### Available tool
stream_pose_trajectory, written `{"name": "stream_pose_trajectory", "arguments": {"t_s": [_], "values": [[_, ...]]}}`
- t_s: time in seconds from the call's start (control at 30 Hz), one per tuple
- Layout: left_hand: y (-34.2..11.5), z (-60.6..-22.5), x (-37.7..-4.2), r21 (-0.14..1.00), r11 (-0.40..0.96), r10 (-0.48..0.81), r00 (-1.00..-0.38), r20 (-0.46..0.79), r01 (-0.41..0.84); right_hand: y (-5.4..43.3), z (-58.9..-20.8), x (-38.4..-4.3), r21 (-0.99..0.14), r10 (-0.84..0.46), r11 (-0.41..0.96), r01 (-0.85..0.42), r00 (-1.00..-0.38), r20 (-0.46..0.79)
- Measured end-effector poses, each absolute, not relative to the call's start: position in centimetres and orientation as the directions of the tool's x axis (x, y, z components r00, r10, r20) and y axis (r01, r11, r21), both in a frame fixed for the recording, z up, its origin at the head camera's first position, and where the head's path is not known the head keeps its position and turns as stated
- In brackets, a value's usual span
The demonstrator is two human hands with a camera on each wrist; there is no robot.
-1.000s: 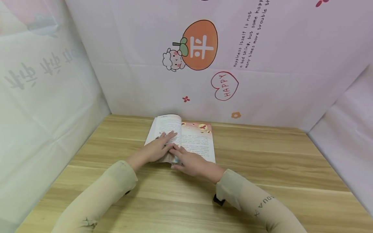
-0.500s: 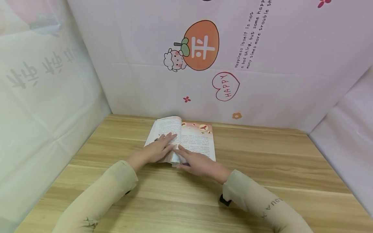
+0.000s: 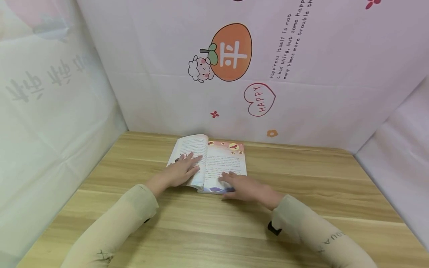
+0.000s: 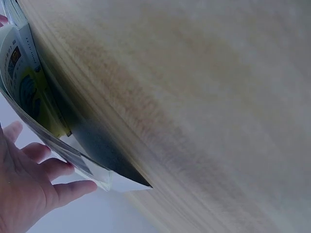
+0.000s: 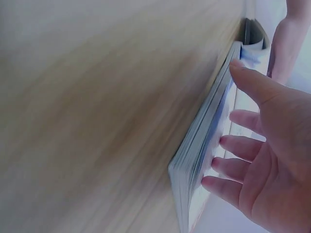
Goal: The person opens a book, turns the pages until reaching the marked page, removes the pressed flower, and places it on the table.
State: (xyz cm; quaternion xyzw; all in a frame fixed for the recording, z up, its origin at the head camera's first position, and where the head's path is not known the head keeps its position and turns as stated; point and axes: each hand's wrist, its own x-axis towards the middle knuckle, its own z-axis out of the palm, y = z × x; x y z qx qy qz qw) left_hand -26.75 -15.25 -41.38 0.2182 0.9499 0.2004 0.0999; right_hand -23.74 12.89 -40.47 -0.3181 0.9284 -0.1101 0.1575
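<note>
An open book (image 3: 222,160) lies on the wooden table, its left-hand pages curving up toward the spine. My left hand (image 3: 181,172) rests on the left page with its fingers spread. In the left wrist view, those fingers (image 4: 58,167) touch the outside of the bowed pages, and a dark gap shows beneath them. My right hand (image 3: 246,188) is over the lower right part of the right page, slightly blurred. In the right wrist view its fingers (image 5: 238,145) are nearly straight and hold nothing. Whether they touch the page, I cannot tell.
The wooden table (image 3: 301,175) extends to both sides of the book and in front of it. A printed white cloth (image 3: 161,100) hangs right behind the book, and more cloth walls off the left and right sides.
My right hand has slid rightward from beside the left hand at the spine, across the right page, uncovering its lower part. The left hand has barely moved on the left page.
</note>
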Motion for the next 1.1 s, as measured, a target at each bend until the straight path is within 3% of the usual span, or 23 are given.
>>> {"name": "stream_pose_trajectory", "arguments": {"t_s": [0.37, 1.1], "values": [[-16.0, -40.9, -26.7, 0.371, 0.846, 0.466, -0.869, -0.169, 0.381, 15.4, -40.2, -24.4, -0.322, -0.650, 0.753, -0.574, -0.723, -0.234], [-17.0, -41.0, -27.0, 0.425, 0.820, 0.497, -0.845, -0.197, 0.384, 16.1, -39.4, -24.7, -0.307, -0.629, 0.774, -0.553, -0.725, -0.280]]}}
